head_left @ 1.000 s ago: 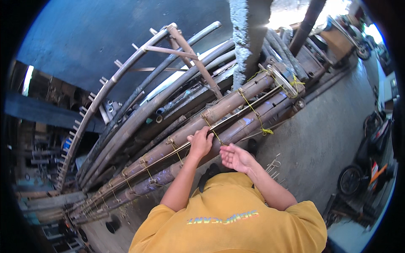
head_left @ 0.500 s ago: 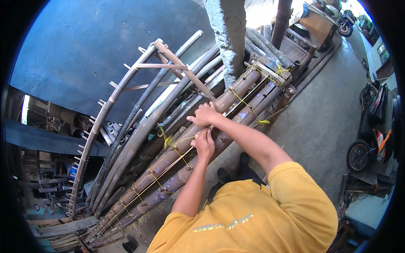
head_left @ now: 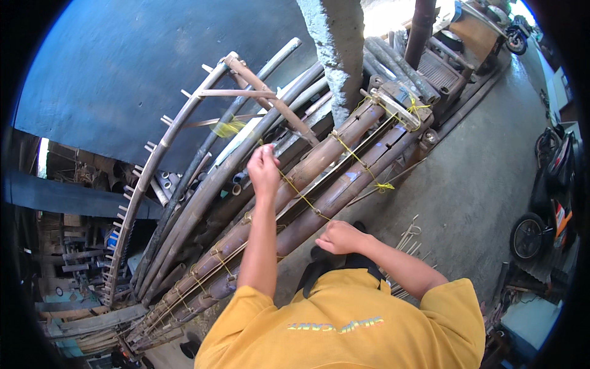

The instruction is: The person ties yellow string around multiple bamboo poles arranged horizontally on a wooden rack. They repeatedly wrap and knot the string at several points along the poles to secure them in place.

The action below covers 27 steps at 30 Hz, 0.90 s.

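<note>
A thin yellow string (head_left: 299,195) is stretched slantwise across two long brown bamboo poles lying side by side. My left hand (head_left: 264,167), closed in a fist over the far side of the upper pole (head_left: 310,161), grips one part of it, and a blurred yellow tail of string (head_left: 229,127) flies out beyond. Closer to my body, past the lower pole (head_left: 335,195), my right hand (head_left: 339,237) is closed on the other part of the string. Several yellow ties (head_left: 353,154) cross both poles along their length, with short pegs between. A wooden crosspiece (head_left: 393,107) spans their far right end.
A curved bamboo ladder-like frame with pegs (head_left: 161,150) leans by the blue wall (head_left: 153,67). A rough concrete post (head_left: 341,61) stands behind the poles. Thin sticks (head_left: 410,243) lie on the floor beside my right forearm. A motorcycle (head_left: 547,203) is parked at the right.
My hands were together between the poles and have pulled apart, the left moving up and away, the right down toward me. The string is now drawn out between them.
</note>
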### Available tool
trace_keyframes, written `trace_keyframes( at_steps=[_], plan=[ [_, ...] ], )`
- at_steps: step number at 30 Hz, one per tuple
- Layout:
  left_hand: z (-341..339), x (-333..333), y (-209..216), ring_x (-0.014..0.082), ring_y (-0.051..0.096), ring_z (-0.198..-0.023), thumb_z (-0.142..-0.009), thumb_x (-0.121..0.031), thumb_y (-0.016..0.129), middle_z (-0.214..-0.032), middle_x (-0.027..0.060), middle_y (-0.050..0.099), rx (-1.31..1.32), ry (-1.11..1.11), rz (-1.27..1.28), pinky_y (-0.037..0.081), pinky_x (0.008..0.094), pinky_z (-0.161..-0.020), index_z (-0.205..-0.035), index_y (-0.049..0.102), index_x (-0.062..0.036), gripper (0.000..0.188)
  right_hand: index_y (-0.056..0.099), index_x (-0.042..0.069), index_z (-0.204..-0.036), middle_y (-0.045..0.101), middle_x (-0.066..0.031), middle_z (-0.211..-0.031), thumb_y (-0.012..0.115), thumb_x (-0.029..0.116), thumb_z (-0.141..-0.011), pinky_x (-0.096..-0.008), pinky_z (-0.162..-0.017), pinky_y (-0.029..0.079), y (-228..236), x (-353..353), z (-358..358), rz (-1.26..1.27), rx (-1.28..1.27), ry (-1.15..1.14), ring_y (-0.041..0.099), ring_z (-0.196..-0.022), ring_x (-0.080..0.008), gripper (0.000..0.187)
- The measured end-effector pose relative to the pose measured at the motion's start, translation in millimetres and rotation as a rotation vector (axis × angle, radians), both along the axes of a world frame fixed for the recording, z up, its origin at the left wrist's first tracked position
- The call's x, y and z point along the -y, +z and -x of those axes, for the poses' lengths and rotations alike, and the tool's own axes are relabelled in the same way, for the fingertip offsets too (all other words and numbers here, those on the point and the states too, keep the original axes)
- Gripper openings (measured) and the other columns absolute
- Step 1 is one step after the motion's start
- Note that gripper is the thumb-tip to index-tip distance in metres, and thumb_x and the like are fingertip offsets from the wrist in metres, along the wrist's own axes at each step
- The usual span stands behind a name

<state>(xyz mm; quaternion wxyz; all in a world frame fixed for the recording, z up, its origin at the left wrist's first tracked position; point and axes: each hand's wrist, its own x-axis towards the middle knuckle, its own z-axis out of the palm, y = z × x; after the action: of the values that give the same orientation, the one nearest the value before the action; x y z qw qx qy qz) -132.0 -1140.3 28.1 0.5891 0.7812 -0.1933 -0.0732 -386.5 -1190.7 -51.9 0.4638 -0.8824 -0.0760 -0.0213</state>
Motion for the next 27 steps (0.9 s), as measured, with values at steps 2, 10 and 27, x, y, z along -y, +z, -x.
trace_keyframes(
  at_steps=[2,10,27],
  plan=[
    [-46,-13,-75,0.0316,0.066,-0.076,-0.102,-0.029,0.054,-0.084,0.0179,0.070,0.246,0.074,-0.331,0.051,0.0431,-0.072,-0.102,0.070,-0.0007,0.033,0.066,0.003,-0.073,0.066,-0.0198,-0.072,0.059,0.031,-0.094,-0.0469,-0.084,0.050,-1,-3,2,0.176,0.049,0.010,0.065,-0.077,-0.0387,0.035],
    [-27,-106,-25,0.0472,0.065,-0.103,-0.102,-0.037,0.051,-0.104,0.0294,0.069,0.311,-0.156,-0.789,0.051,0.0551,-0.089,-0.107,0.067,0.0000,0.041,0.060,0.011,-0.126,0.065,-0.0126,-0.120,0.064,0.025,-0.093,-0.0458,-0.092,0.050,-6,-135,7,0.001,-0.120,0.032,0.062,-0.111,-0.0284,0.036],
    [55,-253,-84,0.0371,0.067,-0.100,-0.103,-0.030,0.051,-0.105,0.0142,0.073,0.256,-0.223,-0.495,0.037,0.0509,-0.089,-0.108,0.070,-0.0132,0.025,0.074,0.006,-0.115,0.071,-0.0179,-0.109,0.042,0.057,-0.101,-0.0445,-0.093,0.051,71,-163,-214,0.729,-0.191,-0.465,0.068,-0.103,-0.0309,0.062]
  ],
)
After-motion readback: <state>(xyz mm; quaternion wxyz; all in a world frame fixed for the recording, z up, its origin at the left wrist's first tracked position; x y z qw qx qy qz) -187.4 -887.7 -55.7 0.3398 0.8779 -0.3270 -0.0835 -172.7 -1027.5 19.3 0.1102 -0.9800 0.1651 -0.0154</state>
